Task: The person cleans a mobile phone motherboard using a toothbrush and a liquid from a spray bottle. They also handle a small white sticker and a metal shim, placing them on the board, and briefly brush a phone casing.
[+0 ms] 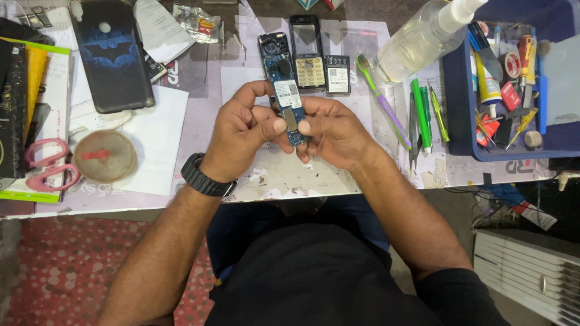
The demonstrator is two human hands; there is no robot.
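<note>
The circuit board (286, 90) pinched between the left hand (241, 130) and right hand (335, 133) is blue with a white sticker and a dull metal patch. A black watch (202, 178) bands the left wrist, pink scissors (45, 166) lie on a green-edged sheet, and the phone case (112, 57) is black with a blue winged emblem. The toothbrush (380, 99) is purple and green, the pen (421, 115) bright green, the tray (462, 121) dark blue, and the floor mat (66, 265) red with pale dots.

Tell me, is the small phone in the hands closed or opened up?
Opened up: the phone shows its bare blue circuit board, held by left hand and right hand.
</note>
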